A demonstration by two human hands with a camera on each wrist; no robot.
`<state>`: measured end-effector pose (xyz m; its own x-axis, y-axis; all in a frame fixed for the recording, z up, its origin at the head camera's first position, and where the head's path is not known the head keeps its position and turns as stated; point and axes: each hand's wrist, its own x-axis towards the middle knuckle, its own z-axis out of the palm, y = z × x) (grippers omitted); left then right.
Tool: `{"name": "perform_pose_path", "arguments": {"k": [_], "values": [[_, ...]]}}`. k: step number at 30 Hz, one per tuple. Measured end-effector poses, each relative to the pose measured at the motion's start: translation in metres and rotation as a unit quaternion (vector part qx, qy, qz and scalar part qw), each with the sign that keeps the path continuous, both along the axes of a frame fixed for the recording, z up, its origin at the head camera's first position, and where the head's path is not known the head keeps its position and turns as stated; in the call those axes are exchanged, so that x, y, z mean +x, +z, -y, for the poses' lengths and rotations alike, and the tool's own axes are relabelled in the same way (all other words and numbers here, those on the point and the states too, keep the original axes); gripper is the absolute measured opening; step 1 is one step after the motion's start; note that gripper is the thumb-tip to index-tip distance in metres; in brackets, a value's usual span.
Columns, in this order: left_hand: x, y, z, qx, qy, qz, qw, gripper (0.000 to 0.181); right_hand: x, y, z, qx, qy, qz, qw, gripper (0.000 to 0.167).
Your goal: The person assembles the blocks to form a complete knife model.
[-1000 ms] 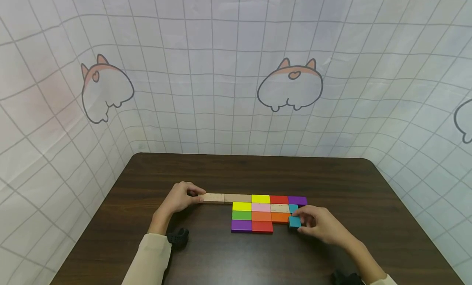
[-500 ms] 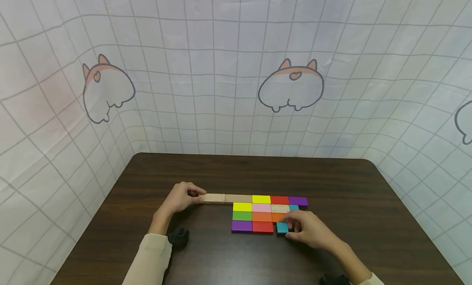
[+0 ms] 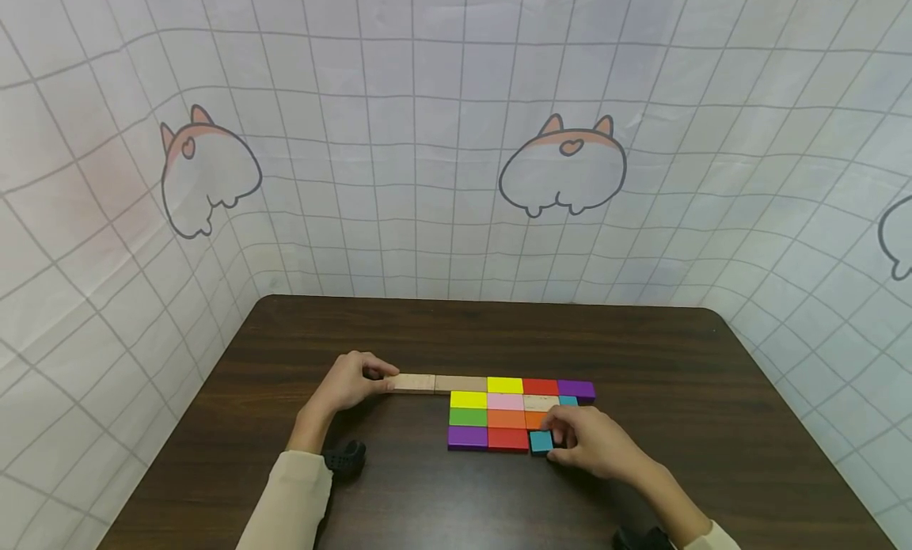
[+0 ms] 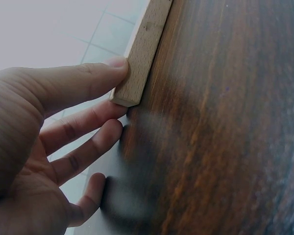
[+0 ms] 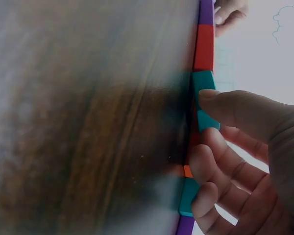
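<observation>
On the dark table lies a flat pattern of coloured wooden blocks in rows. My right hand pinches a small teal block at the right end of the front row. That teal block stands against the red block, beside the purple block. In the right wrist view the thumb lies on the teal block's near side. My left hand grips the left end of a plain wooden block, thumb on its near side in the left wrist view. A second plain block adjoins it.
Further blocks fill the rows, among them yellow, green, pink and orange. A purple block ends the back row, with another teal block in front of it. Grid-patterned cloth surrounds the table.
My right hand has moved left and nearer with the teal block, from beside the orange block to the front row's right end, turning it slightly. The left hand has stayed in place.
</observation>
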<state>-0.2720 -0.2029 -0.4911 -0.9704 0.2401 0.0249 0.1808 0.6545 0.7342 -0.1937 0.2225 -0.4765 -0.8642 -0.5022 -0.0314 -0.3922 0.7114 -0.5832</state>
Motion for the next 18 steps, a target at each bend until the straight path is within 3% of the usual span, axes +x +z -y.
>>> {"name": "perform_pose_path", "arguments": {"k": [18], "values": [[0.0004,0.0002,0.0006,-0.001,-0.002,-0.002,1.0,0.017,-0.0031,0.0037,0.0047,-0.007,0.008,0.016,0.9998,0.024]]}}
